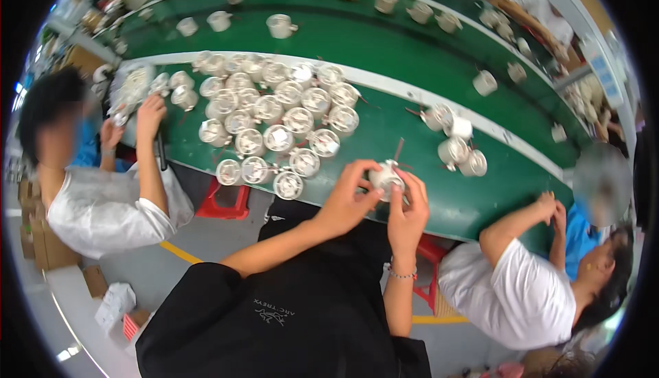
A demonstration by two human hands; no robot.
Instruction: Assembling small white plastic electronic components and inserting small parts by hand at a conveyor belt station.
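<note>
Over the near edge of the green table, I hold a small white round plastic housing (386, 176) in both hands. A thin reddish-brown lead sticks up from it. My left hand (349, 196) pinches its left side with thumb and fingers. My right hand (410, 206), with a bracelet at the wrist, grips the right side, its thumb at the front. Left of my hands lies a large group of similar cup-shaped white housings (298, 121), several with reddish leads. To the right, a smaller cluster of white housings (453, 150) sits near the white rail.
Beyond the white rail (384, 88), a green conveyor belt (357, 41) carries scattered housings. A co-worker (110, 199) on the left handles parts beside a clear bag (130, 88). Another co-worker (511, 289) sits at the right. Red stools (223, 201) stand under the table edge.
</note>
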